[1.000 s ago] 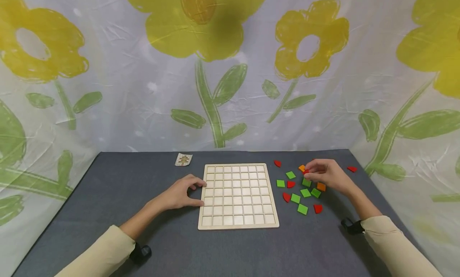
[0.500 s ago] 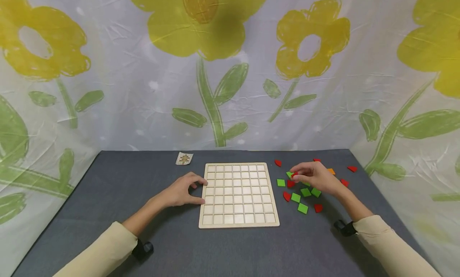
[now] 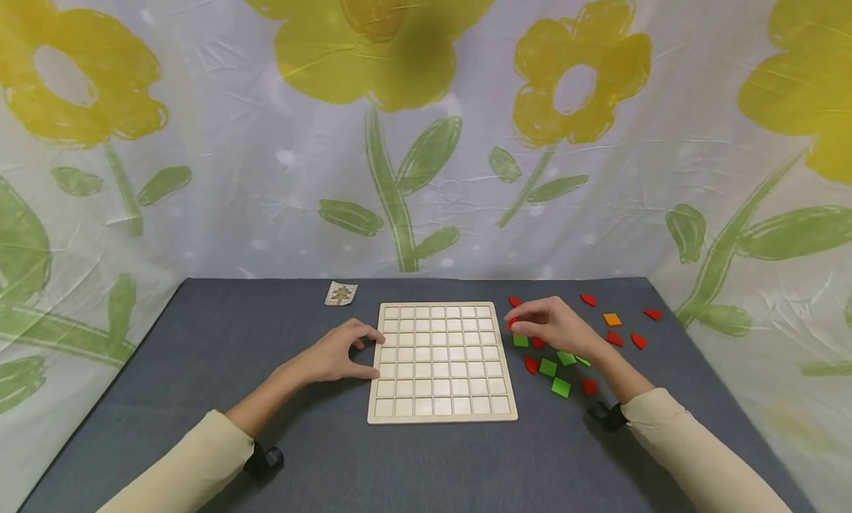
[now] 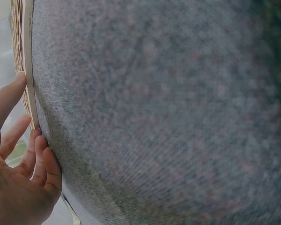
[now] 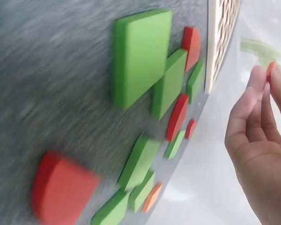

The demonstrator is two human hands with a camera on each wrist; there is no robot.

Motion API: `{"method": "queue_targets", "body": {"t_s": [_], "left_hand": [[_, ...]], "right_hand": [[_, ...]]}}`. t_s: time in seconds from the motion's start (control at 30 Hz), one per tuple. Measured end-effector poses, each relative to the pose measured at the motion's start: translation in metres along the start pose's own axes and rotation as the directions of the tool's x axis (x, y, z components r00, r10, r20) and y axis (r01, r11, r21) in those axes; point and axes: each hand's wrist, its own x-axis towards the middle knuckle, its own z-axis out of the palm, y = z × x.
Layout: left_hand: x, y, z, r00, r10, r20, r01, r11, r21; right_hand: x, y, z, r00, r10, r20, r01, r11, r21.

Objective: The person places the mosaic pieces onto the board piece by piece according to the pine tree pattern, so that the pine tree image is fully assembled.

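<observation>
A light wooden grid board (image 3: 442,423) with bare square cells lies in the middle of the table. My left hand (image 3: 341,354) rests at its left edge, thumb and fingertips touching the rim; the left wrist view shows these fingertips (image 4: 20,79) against the board's side. My right hand (image 3: 555,324) is raised just off the board's upper right edge. Between its thumb and index finger it pinches a small red tile (image 5: 270,70), mostly covered by the fingers. Below and beside this hand lie green square tiles (image 3: 560,386) and red rounded tiles (image 3: 589,386).
An orange square tile (image 3: 612,319) and several red tiles (image 3: 653,315) lie farther right. A small pattern card (image 3: 342,293) sits beyond the board's upper left corner. A flower-printed curtain (image 3: 266,165) stands behind the dark grey table (image 3: 426,469).
My right hand has moved left with the red tile, from over the scattered tiles toward the board, uncovering orange and red tiles on the right. My left hand stays at the board's edge.
</observation>
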Motion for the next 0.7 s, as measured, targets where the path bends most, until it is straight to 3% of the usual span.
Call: {"method": "queue_targets", "body": {"t_s": [0.13, 0.33, 0.7], "left_hand": [[0.000, -0.001, 0.000, 1.000, 0.001, 0.002, -0.001, 1.000, -0.003], [0.000, -0.002, -0.001, 1.000, -0.002, 0.007, 0.002, 1.000, -0.009], [0.001, -0.004, 0.000, 1.000, 0.003, 0.009, -0.003, 1.000, -0.006]], "right_hand": [[0.012, -0.002, 0.005, 1.000, 0.026, 0.015, -0.027, 0.999, 0.040], [0.030, -0.001, 0.013, 1.000, -0.027, 0.012, 0.026, 0.996, 0.090], [0.062, 0.003, 0.026, 0.999, -0.048, 0.003, 0.047, 0.997, 0.056]]}}
